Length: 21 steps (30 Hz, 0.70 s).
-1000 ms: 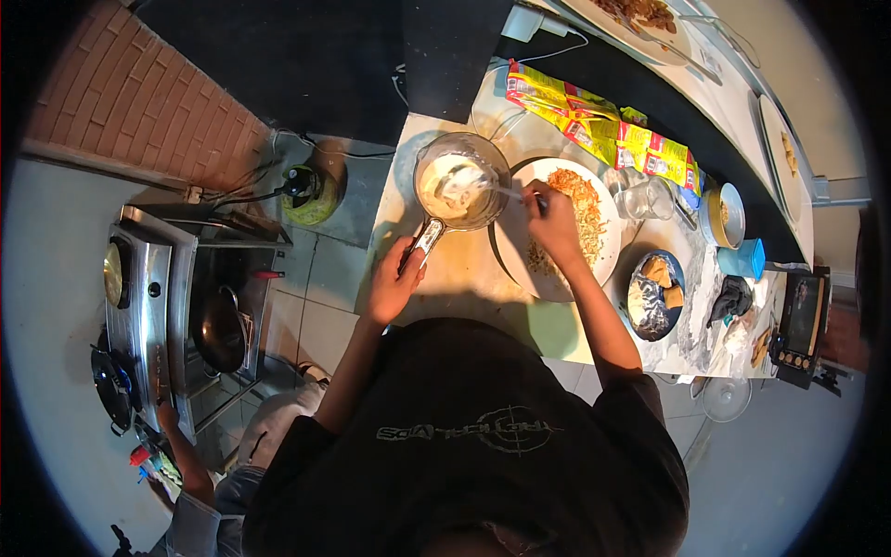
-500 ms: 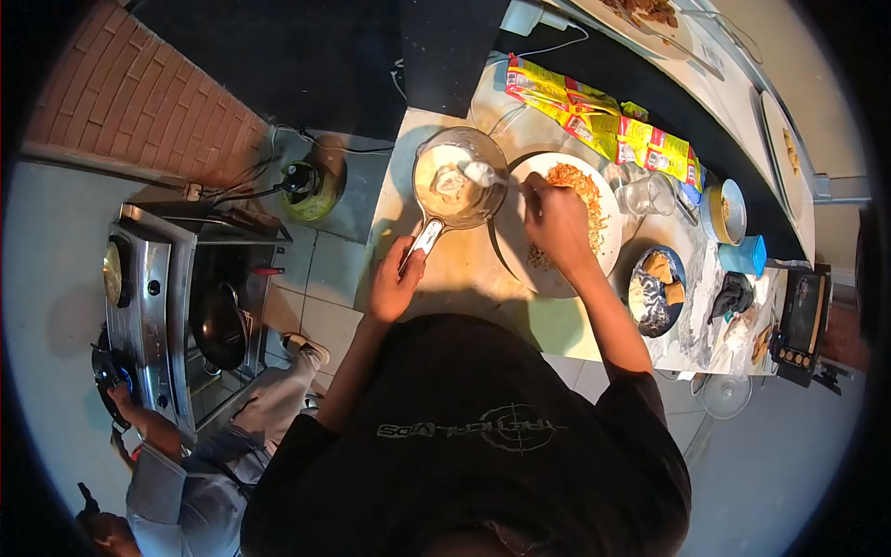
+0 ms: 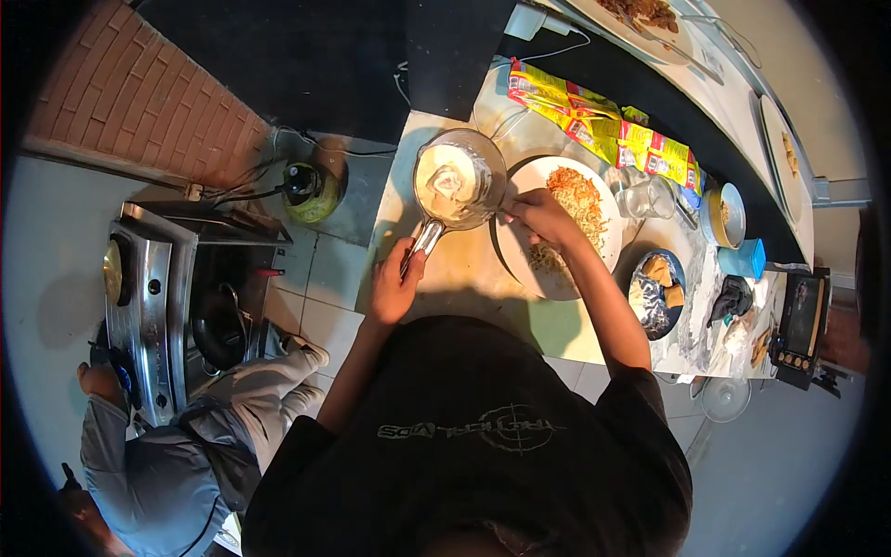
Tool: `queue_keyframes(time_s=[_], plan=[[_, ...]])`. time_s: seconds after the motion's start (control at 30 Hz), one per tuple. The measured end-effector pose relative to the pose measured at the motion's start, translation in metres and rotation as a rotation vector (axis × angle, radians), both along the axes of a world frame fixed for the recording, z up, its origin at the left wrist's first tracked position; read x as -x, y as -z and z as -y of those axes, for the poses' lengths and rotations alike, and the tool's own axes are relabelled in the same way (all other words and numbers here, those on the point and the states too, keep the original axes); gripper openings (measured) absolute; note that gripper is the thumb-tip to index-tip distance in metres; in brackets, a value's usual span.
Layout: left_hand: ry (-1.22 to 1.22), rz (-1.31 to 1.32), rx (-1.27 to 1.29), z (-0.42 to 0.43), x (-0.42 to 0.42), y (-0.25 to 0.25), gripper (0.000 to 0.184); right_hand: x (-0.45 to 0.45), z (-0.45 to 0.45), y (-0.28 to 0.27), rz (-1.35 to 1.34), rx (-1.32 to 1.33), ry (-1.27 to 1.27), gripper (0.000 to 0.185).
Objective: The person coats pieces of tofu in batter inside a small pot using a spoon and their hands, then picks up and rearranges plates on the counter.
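My left hand (image 3: 396, 281) is closed around the handle of a saucepan (image 3: 475, 215), which is tilted toward the plate. Inside it lies a thick, creamy pale mixture (image 3: 447, 181). Fingers pinched, my right hand (image 3: 546, 221) is at the saucepan's right rim, above the edge of a white plate. It holds a spoon, of which little can be made out now; its bowl is hidden or blurred. On the white plate (image 3: 525, 178) are an orange shredded food (image 3: 574, 188) and a paler, grainy food (image 3: 577, 227).
Yellow-red packets (image 3: 613, 130) lie behind the plate, near a clear glass container (image 3: 647, 198). To the right are a dark blue bowl (image 3: 684, 269) with food, a blue cup (image 3: 742, 260) and a small oven (image 3: 803, 316). At left, another person (image 3: 153, 478) stands by a stove (image 3: 158, 288).
My right hand has moved slightly left and down toward the saucepan's rim, and the spoon's white-coated bowl no longer shows above the pan. The other person has shifted beside the stove.
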<state>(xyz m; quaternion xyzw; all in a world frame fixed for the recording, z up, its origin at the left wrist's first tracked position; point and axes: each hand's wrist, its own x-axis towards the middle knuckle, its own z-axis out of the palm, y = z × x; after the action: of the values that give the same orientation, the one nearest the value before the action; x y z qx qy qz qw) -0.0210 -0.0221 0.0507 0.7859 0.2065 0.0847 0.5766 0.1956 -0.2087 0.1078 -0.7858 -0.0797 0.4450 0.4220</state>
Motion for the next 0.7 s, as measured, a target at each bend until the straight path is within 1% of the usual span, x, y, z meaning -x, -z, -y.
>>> queue_keyframes(time_s=[0.03,0.1,0.13,0.2,0.3,0.33,0.4,0.43,0.47,0.53,0.67,0.7], plan=[[-0.005,0.001,0.0,0.0,0.0,0.0,0.015,0.0,0.003,0.002,-0.027,-0.018,0.058,0.021],[-0.039,0.006,0.09,0.0,0.0,-0.003,0.015,0.001,0.011,-0.006,-0.019,-0.038,0.058,0.021],[-0.04,0.005,0.093,0.0,0.0,-0.005,0.015,-0.001,0.016,-0.009,-0.009,-0.058,0.065,0.022],[-0.028,-0.096,0.221,-0.002,-0.002,-0.011,0.016,-0.003,0.023,-0.007,-0.01,-0.051,0.042,0.024],[-0.037,-0.026,0.272,-0.001,-0.001,-0.003,0.017,0.012,0.014,-0.009,0.661,-0.077,-0.083,0.018],[-0.034,-0.023,0.269,-0.002,-0.002,-0.002,0.017,0.015,0.01,-0.01,0.664,-0.079,-0.079,0.018],[-0.039,-0.018,0.268,-0.002,-0.001,-0.001,0.017,0.02,0.003,-0.012,0.972,0.025,-0.302,0.015],[-0.044,-0.018,0.267,-0.003,0.0,-0.002,0.017,0.022,0.002,-0.015,1.035,0.021,-0.323,0.013],[-0.032,-0.045,0.254,-0.004,0.0,-0.003,0.017,0.024,0.001,-0.017,1.034,0.019,-0.326,0.013],[-0.018,-0.073,0.243,-0.004,0.0,-0.006,0.016,0.027,0.003,-0.019,1.167,-0.015,-0.264,0.011],[-0.029,-0.051,0.298,-0.002,-0.001,-0.006,0.015,0.033,-0.002,-0.029,1.17,-0.015,-0.201,0.011],[-0.044,-0.047,0.321,-0.002,-0.001,-0.004,0.015,0.034,-0.005,-0.028,1.055,-0.009,-0.174,0.012]])
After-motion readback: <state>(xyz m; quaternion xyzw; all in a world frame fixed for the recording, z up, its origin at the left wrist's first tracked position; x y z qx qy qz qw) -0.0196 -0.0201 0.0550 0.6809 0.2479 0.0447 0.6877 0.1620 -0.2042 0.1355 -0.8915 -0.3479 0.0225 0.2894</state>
